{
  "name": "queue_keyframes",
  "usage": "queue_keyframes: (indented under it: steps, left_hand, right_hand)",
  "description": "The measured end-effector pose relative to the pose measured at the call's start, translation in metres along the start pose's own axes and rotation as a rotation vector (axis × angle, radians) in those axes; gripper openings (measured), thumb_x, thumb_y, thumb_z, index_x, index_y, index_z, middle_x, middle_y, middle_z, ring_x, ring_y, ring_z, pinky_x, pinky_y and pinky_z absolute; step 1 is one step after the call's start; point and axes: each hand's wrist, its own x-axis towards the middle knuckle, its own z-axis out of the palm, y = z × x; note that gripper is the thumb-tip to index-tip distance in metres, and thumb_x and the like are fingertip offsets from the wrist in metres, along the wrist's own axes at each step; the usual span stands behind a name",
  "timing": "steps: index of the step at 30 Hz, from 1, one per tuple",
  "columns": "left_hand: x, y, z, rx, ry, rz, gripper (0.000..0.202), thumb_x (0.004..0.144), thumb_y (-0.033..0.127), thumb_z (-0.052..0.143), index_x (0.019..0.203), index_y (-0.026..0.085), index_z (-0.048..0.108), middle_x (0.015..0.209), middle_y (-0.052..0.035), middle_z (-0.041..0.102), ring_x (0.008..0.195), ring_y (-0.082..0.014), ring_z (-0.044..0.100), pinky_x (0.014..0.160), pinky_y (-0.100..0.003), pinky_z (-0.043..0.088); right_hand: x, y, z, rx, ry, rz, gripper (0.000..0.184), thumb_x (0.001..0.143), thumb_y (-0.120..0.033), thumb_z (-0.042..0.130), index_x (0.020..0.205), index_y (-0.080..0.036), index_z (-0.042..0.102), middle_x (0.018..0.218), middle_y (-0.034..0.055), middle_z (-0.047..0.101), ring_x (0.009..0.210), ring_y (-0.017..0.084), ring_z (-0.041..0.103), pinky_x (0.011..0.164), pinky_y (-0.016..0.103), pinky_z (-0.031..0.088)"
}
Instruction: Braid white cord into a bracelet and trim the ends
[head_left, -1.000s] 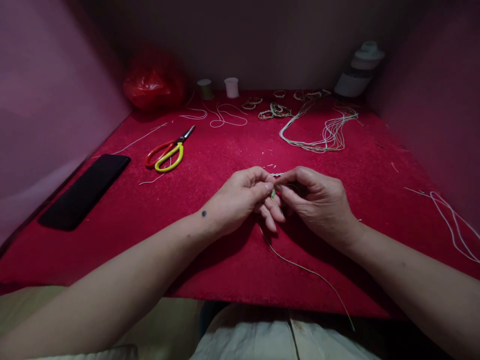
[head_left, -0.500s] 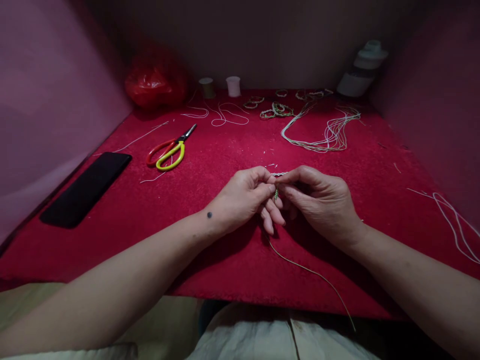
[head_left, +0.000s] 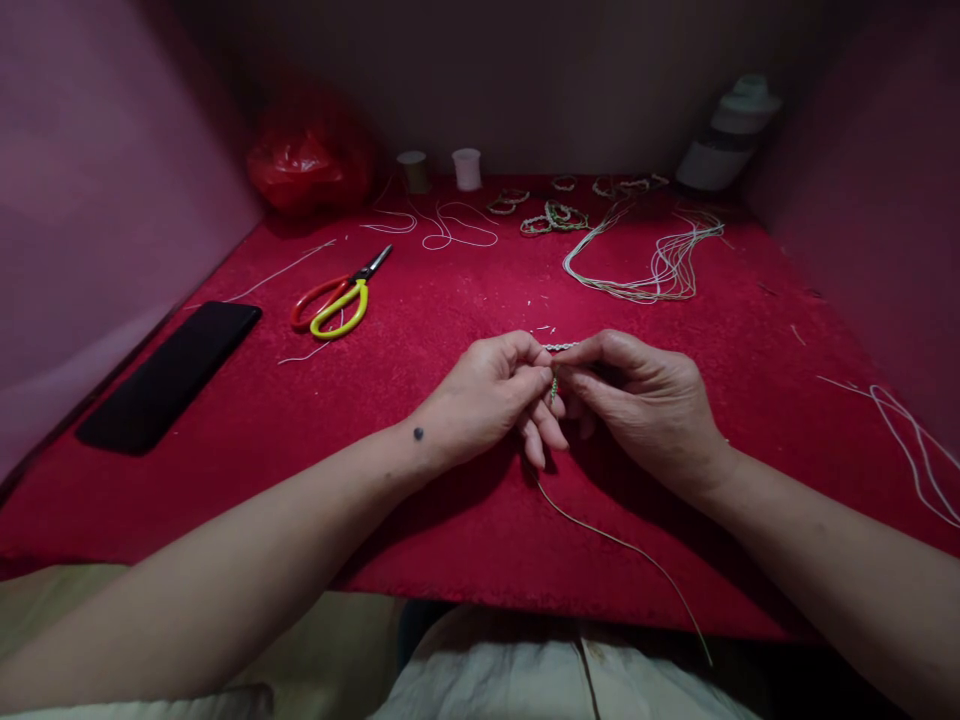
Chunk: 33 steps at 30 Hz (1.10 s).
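Observation:
My left hand (head_left: 487,400) and my right hand (head_left: 645,405) meet fingertip to fingertip over the middle of the red cloth table (head_left: 420,480). Between them they pinch a short braided cord piece (head_left: 556,350), white with a green part hanging just below the fingers. A long thin cord (head_left: 622,545) trails from under my hands toward the table's near edge and over it. Most of the braid is hidden by my fingers.
Red-and-yellow scissors (head_left: 337,298) lie left of centre, a black phone (head_left: 169,375) at the far left. A cord bundle (head_left: 652,270), finished braided loops (head_left: 555,218), two small spools (head_left: 439,170), a red plastic bag (head_left: 307,160) and a white container (head_left: 731,130) sit at the back. Loose cords (head_left: 911,450) lie right.
My hands stay nearly in place; the fingertips have shifted slightly on the braid, and the trailing cord has moved a little.

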Motion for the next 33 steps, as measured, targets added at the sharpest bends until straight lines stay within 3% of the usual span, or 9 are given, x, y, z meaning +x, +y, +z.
queue_keyframes:
  steps: [10, 21, 25, 28, 33]
  left_hand:
    - [0.0, 0.001, 0.0, 0.091, 0.091, 0.01, 0.014, 0.091, 0.006, 0.041, 0.082, 0.017, 0.045, 0.05, 0.0037, 0.061, 0.036, -0.0115, 0.058, 0.033, -0.018, 0.046]
    - [-0.001, 0.003, 0.001, 0.057, 0.099, -0.008, 0.016, 0.089, 0.006, 0.046, 0.076, 0.015, 0.047, 0.05, 0.005, 0.058, 0.035, -0.0089, 0.056, 0.032, -0.016, 0.043]
    - [-0.001, 0.001, -0.001, 0.156, 0.108, 0.054, 0.013, 0.088, 0.01, 0.047, 0.077, 0.016, 0.048, 0.05, 0.0049, 0.058, 0.037, -0.0096, 0.057, 0.034, -0.017, 0.043]
    - [-0.001, -0.006, -0.005, 0.392, 0.175, 0.213, 0.009, 0.086, 0.013, 0.047, 0.08, 0.016, 0.053, 0.053, 0.0036, 0.058, 0.042, -0.0095, 0.057, 0.038, -0.018, 0.042]
    - [0.001, -0.015, -0.014, 1.099, 0.393, 0.733, 0.011, 0.078, 0.008, 0.049, 0.077, 0.015, 0.057, 0.07, -0.0018, 0.059, 0.061, -0.0103, 0.053, 0.059, -0.023, 0.043]
  right_hand:
    - [0.001, 0.005, 0.001, -0.032, 0.029, -0.102, 0.006, 0.084, -0.014, 0.063, 0.086, -0.016, 0.067, 0.058, -0.0038, 0.06, 0.043, 0.006, 0.053, 0.041, 0.017, 0.043]
    - [0.002, 0.002, 0.001, 0.058, 0.035, -0.005, 0.004, 0.083, -0.015, 0.065, 0.081, -0.016, 0.068, 0.056, -0.0034, 0.063, 0.04, 0.006, 0.053, 0.037, 0.017, 0.041]
    - [0.003, 0.001, 0.002, 0.077, 0.037, -0.001, 0.003, 0.082, -0.016, 0.067, 0.08, -0.016, 0.069, 0.056, -0.003, 0.063, 0.04, 0.006, 0.052, 0.036, 0.017, 0.04]
    - [0.003, 0.001, 0.002, 0.06, 0.033, -0.017, 0.003, 0.082, -0.015, 0.067, 0.081, -0.016, 0.069, 0.054, -0.0035, 0.062, 0.04, 0.006, 0.052, 0.038, 0.018, 0.041]
    - [0.001, 0.003, 0.001, 0.02, 0.028, -0.034, 0.004, 0.082, -0.015, 0.065, 0.082, -0.016, 0.069, 0.053, -0.0039, 0.06, 0.041, 0.007, 0.052, 0.04, 0.019, 0.043]
